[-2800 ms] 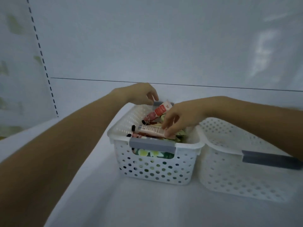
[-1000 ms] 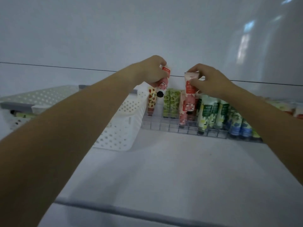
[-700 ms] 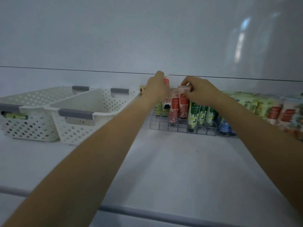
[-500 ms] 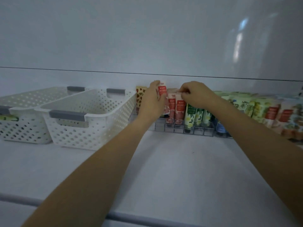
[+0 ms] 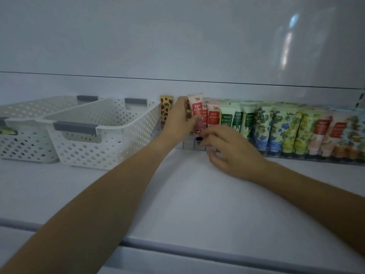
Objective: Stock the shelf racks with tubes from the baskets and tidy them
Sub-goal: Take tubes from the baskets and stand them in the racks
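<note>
My left hand (image 5: pixel 178 120) grips a pink tube with a red label (image 5: pixel 196 110), held upright with its black cap down just over the left part of the clear rack (image 5: pixel 189 144). My right hand (image 5: pixel 231 151) hovers in front of the rack, fingers spread, holding nothing. Another pink tube with a red label (image 5: pixel 213 115) stands in the rack just right of the held one. A long row of upright tubes (image 5: pixel 276 125) in green, blue, yellow and pink fills the rack to the right. A strawberry-print tube (image 5: pixel 166 108) stands at the rack's left end.
Two white perforated baskets with grey handles stand on the shelf at left: the nearer basket (image 5: pixel 102 131) next to the rack, the farther basket (image 5: pixel 23 135) showing a green tube through its handle gap. The shelf's front edge (image 5: pixel 197 252) runs across below.
My right hand let go of its pink tube, which now stands in the rack, and dropped down in front of it. My left hand still holds its tube, lowered toward the rack.
</note>
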